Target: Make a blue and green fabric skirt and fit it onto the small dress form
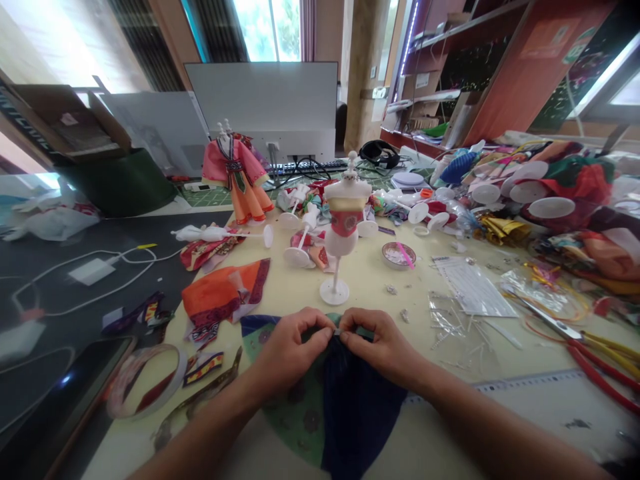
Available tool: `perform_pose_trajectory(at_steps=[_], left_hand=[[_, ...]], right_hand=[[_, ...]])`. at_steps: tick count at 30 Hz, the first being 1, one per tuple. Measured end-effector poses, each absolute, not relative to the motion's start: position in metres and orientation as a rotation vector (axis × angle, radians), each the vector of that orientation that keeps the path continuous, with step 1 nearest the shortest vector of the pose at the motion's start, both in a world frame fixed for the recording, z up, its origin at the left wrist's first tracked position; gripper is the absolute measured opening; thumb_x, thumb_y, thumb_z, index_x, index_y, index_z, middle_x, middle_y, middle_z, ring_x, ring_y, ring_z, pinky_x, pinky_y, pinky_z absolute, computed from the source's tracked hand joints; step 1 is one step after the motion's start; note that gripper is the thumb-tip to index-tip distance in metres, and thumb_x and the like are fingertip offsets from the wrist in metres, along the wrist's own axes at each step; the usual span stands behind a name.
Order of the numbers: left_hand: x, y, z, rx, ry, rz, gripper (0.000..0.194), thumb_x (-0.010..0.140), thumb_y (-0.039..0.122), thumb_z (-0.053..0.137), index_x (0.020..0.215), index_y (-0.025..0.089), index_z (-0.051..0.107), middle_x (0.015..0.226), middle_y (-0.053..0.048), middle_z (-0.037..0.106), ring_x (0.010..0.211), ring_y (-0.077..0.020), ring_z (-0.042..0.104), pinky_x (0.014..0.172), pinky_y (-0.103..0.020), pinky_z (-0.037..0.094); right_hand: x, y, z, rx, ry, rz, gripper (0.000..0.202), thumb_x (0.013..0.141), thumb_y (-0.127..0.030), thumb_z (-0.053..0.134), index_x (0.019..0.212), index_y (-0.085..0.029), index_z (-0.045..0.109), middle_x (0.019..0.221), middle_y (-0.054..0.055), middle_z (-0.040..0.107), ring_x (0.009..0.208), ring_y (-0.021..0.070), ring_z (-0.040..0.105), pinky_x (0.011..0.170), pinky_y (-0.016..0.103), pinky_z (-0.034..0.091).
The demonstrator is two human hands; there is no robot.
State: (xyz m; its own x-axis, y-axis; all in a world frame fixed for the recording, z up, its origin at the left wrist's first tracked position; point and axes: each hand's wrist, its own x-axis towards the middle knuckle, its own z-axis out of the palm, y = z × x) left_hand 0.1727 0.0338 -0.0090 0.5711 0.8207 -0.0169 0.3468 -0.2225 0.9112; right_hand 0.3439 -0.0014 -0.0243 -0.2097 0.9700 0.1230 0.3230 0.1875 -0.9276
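Observation:
In the middle foreground lies a rounded piece of green and navy fabric (310,420), with flower shapes on its green part. My left hand (303,340) pinches its top edge between thumb and fingertips. Close beside it, my right hand (375,340) pinches the same edge, and a small whitish bit shows between the fingertips. Just beyond my hands stands a small white dress form (334,290) wearing a red and cream band (346,223). To the left of my hands is an orange piece of cloth (215,293) with a dark patterned border.
A tape roll (173,393) and a phone (90,400) lie at the left. Scissors (555,323) and a small patterned dish (399,255) are on the right. Dressed forms and fabric are heaped (565,180) at the back right. A pink and orange doll robe (235,167) stands back left.

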Motion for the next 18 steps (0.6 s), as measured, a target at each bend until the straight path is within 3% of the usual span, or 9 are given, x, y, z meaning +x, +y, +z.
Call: perform_pose_trajectory(at_steps=[7, 18], left_hand=[[0.1751, 0.0324, -0.0094, 1.841, 0.988, 0.631, 0.011, 0.077, 0.017, 0.052, 0.068, 0.015, 0.058, 0.071, 0.0, 0.058, 0.07, -0.0135, 0.053, 0.069, -0.023, 0.04], [0.1731, 0.0364, -0.0106, 1.818, 0.93, 0.587, 0.014, 0.082, 0.022, 0.049, 0.078, 0.015, 0.061, 0.079, -0.002, 0.061, 0.078, -0.0153, 0.056, 0.074, -0.025, 0.042]], right_hand=[[0.3424, -0.001, -0.0247, -1.244, -1.729, 0.983, 0.009, 0.073, -0.017, 0.049, 0.064, -0.017, 0.053, 0.062, -0.001, 0.053, 0.062, 0.0115, 0.047, 0.058, 0.023, 0.036], [0.3463, -0.0004, -0.023, -1.208, -1.612, 1.142, 0.011, 0.075, -0.021, 0.05, 0.065, -0.016, 0.051, 0.062, -0.003, 0.048, 0.062, 0.0102, 0.042, 0.058, 0.022, 0.033]])
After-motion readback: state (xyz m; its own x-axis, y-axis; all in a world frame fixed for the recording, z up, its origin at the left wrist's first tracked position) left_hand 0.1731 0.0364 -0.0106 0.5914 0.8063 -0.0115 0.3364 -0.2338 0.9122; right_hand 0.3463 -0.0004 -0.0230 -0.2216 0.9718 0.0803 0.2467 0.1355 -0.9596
